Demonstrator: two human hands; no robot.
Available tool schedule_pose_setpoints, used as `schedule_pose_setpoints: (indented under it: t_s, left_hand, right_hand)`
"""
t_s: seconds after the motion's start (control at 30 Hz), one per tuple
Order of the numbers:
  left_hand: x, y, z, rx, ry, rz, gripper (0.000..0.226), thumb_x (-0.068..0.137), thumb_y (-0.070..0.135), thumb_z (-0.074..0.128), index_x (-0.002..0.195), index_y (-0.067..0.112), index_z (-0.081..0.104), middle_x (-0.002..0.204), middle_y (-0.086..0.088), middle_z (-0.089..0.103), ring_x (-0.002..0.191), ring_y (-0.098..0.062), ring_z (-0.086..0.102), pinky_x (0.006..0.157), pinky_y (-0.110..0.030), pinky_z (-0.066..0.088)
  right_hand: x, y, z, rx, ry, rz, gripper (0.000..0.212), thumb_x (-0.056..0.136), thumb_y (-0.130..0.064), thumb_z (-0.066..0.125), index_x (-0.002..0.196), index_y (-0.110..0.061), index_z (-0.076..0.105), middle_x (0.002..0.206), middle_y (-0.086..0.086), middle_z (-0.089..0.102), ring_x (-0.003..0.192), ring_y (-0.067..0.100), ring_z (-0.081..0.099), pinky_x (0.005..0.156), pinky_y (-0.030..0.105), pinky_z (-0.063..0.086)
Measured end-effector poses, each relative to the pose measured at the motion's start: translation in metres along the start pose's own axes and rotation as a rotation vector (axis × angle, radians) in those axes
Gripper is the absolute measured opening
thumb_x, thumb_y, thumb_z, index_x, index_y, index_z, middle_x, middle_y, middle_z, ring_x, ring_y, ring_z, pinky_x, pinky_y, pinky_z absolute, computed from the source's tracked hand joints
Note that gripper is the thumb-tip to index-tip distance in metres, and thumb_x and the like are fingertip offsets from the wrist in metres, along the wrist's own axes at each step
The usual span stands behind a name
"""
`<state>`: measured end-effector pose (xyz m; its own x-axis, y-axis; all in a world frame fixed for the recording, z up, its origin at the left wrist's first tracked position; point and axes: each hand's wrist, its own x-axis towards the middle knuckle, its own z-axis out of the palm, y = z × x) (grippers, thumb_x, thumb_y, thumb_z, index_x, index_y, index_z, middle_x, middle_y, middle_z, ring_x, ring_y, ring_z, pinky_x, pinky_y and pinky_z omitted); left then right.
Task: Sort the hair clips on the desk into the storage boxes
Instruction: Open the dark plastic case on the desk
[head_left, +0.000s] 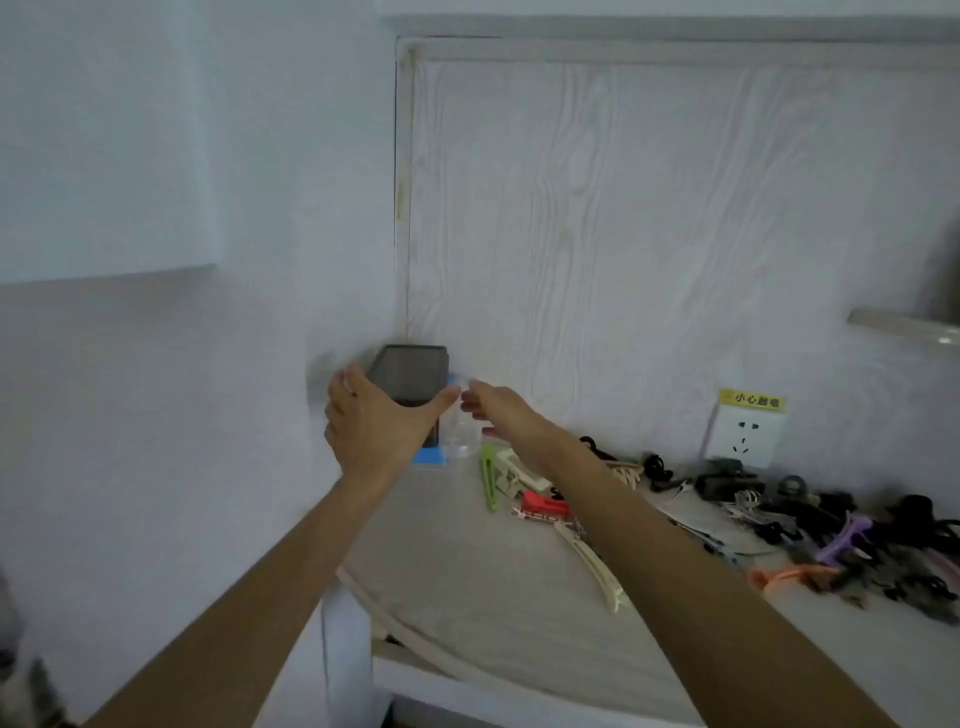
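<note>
In the desk's (467, 571) back corner, the spread left hand (371, 423) clasped the dark box (410, 374); the right hand (491, 408), fingers loosely open, hovered just beside it.

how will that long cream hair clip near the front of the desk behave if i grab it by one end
The long cream hair clip looks like thin hard plastic, so it will probably stay stiff rather than droop. It is slim, so likely light. It lies flat on the desk and looks flattish, so it should slide rather than roll; its jaws may gape if squeezed at the hinge.
</note>
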<state>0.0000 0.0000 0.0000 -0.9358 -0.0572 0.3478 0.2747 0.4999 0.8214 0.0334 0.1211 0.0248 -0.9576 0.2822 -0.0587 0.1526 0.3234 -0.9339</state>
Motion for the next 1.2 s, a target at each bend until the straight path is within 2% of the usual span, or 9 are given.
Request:
schedule_pose_setpoints:
  t_s: [0.17, 0.3, 0.43, 0.57, 0.77, 0.83, 0.97, 1.07, 1.2]
  left_hand:
    - [-0.001, 0.004, -0.001, -0.201, -0.006, -0.078, 0.084, 0.068, 0.059, 0.071, 0.133, 0.017, 0.037, 0.128, -0.003, 0.055, 0.111, -0.024, 0.055, 0.081, -0.03, 0.039]
    - [-0.01, 0.018, 0.0, -0.336, -0.002, 0.011, 0.044, 0.081, 0.054, 0.06, 0.113, 0.025, 0.053, 0.111, 0.006, 0.061, 0.098, -0.013, 0.056, 0.087, -0.029, 0.043]
    - [-0.028, 0.042, 0.011, -0.525, -0.191, 0.048, 0.023, 0.082, 0.049, 0.054, 0.078, 0.027, 0.061, 0.089, 0.002, 0.069, 0.089, -0.02, 0.066, 0.092, -0.044, 0.049]
    - [-0.063, 0.06, 0.043, -0.479, -0.366, 0.109, 0.008, 0.084, 0.032, 0.064, 0.079, 0.025, 0.063, 0.079, 0.007, 0.07, 0.081, -0.014, 0.068, 0.088, -0.042, 0.053]
    - [-0.125, 0.077, 0.101, -0.367, -0.702, 0.145, 0.068, 0.081, 0.053, 0.061, 0.12, -0.001, 0.053, 0.117, -0.01, 0.06, 0.109, -0.026, 0.057, 0.097, -0.038, 0.041]
    - [-0.155, 0.097, 0.129, -0.353, -0.856, 0.164, 0.057, 0.086, 0.054, 0.051, 0.115, 0.006, 0.06, 0.111, -0.005, 0.062, 0.111, -0.026, 0.056, 0.079, -0.025, 0.031]
    - [-0.208, 0.117, 0.173, -0.331, -1.09, 0.138, 0.039, 0.095, 0.039, 0.047, 0.125, 0.014, 0.053, 0.121, 0.007, 0.05, 0.104, -0.012, 0.048, 0.084, -0.024, 0.033]
    - [-0.237, 0.12, 0.199, -0.304, -1.092, 0.161, 0.049, 0.092, 0.033, 0.055, 0.137, 0.017, 0.042, 0.135, -0.002, 0.048, 0.116, -0.017, 0.048, 0.092, -0.028, 0.04]
    - [-0.242, 0.117, 0.213, -0.24, -0.951, 0.365, 0.055, 0.087, 0.037, 0.06, 0.137, 0.026, 0.041, 0.136, -0.003, 0.045, 0.125, -0.02, 0.046, 0.099, -0.031, 0.039]
  right_hand:
    - [-0.001, -0.003, 0.013, 0.097, -0.031, -0.014, 0.052, 0.1, -0.039, 0.025, 0.138, -0.005, 0.039, 0.134, 0.007, 0.049, 0.122, 0.016, 0.045, 0.102, 0.024, 0.03]
    - [-0.018, 0.004, -0.012, 0.341, 0.051, -0.054, 0.039, 0.098, -0.035, 0.032, 0.118, -0.01, 0.055, 0.11, 0.007, 0.061, 0.101, 0.017, 0.054, 0.081, 0.022, 0.044]
    - [-0.052, 0.022, -0.063, 0.519, 0.23, -0.119, 0.026, 0.095, -0.027, 0.036, 0.093, -0.014, 0.058, 0.092, 0.005, 0.061, 0.09, 0.018, 0.057, 0.075, 0.027, 0.049]
    - [-0.108, 0.06, -0.126, 0.514, 0.403, -0.08, 0.022, 0.093, -0.029, 0.041, 0.079, -0.017, 0.054, 0.081, 0.002, 0.056, 0.075, 0.016, 0.052, 0.064, 0.027, 0.043]
    - [-0.2, 0.136, -0.21, 0.557, 0.597, 0.077, 0.02, 0.089, -0.028, 0.046, 0.081, -0.016, 0.059, 0.079, 0.004, 0.056, 0.067, 0.018, 0.051, 0.059, 0.028, 0.042]
    - [-0.231, 0.158, -0.236, 0.544, 0.649, 0.111, 0.019, 0.09, -0.026, 0.046, 0.084, -0.017, 0.061, 0.081, 0.004, 0.056, 0.07, 0.019, 0.051, 0.061, 0.029, 0.042]
    - [-0.268, 0.19, -0.264, 0.464, 0.695, 0.159, 0.018, 0.093, -0.026, 0.042, 0.083, -0.017, 0.054, 0.081, 0.006, 0.054, 0.072, 0.018, 0.051, 0.06, 0.027, 0.04]
    - [-0.28, 0.207, -0.281, 0.351, 0.754, 0.184, 0.024, 0.096, -0.025, 0.04, 0.085, -0.014, 0.058, 0.082, 0.008, 0.056, 0.074, 0.017, 0.051, 0.063, 0.024, 0.04]
    - [-0.282, 0.223, -0.299, -0.276, 0.737, 0.193, 0.022, 0.096, -0.018, 0.046, 0.113, -0.016, 0.059, 0.117, 0.003, 0.055, 0.108, 0.017, 0.05, 0.093, 0.03, 0.041]
